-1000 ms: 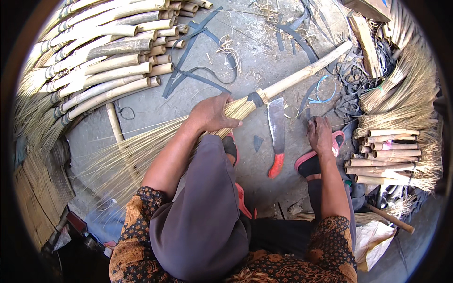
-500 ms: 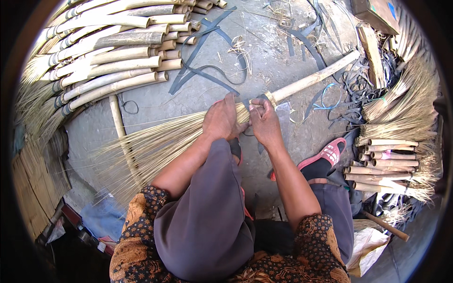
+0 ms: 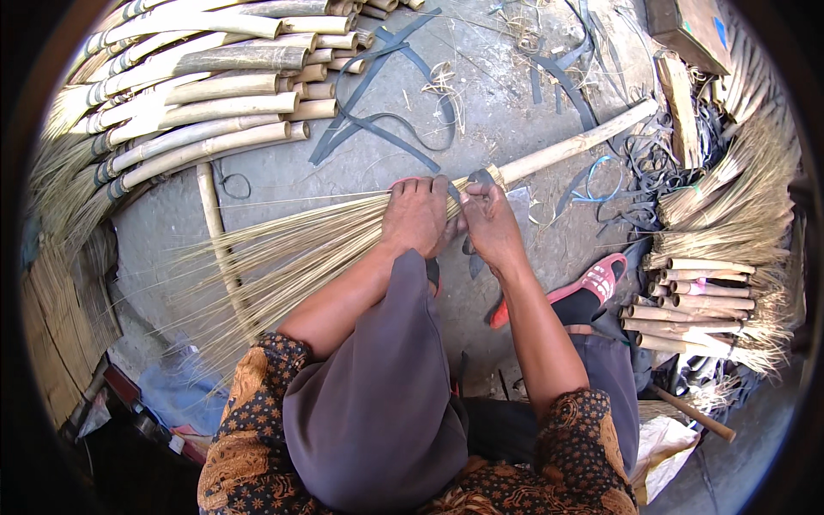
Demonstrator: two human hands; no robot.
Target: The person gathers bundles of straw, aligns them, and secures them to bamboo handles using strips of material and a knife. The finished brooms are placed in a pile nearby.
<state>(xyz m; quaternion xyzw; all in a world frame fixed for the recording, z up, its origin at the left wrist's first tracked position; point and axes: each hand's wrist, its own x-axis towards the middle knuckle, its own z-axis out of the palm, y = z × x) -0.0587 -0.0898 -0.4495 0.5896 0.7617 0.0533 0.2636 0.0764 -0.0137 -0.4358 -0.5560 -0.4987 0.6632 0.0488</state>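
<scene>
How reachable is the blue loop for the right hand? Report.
Likely yes: the knife blade and dark strip before the blue loop lie flat, though the right hand is busy at the grass broom's neck.

Left hand (image 3: 419, 215) curled beside the pinching right hand (image 3: 495, 225)

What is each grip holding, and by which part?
Left grip: the broom, by its bristles near the neck. Right grip: the dark strip, beside the neck; which part is pinched isn't clear.

Bristles (image 3: 322, 230) are straw-yellow, the handle (image 3: 579, 140) cream, the sleeves (image 3: 577, 433) black with tan flowers
</scene>
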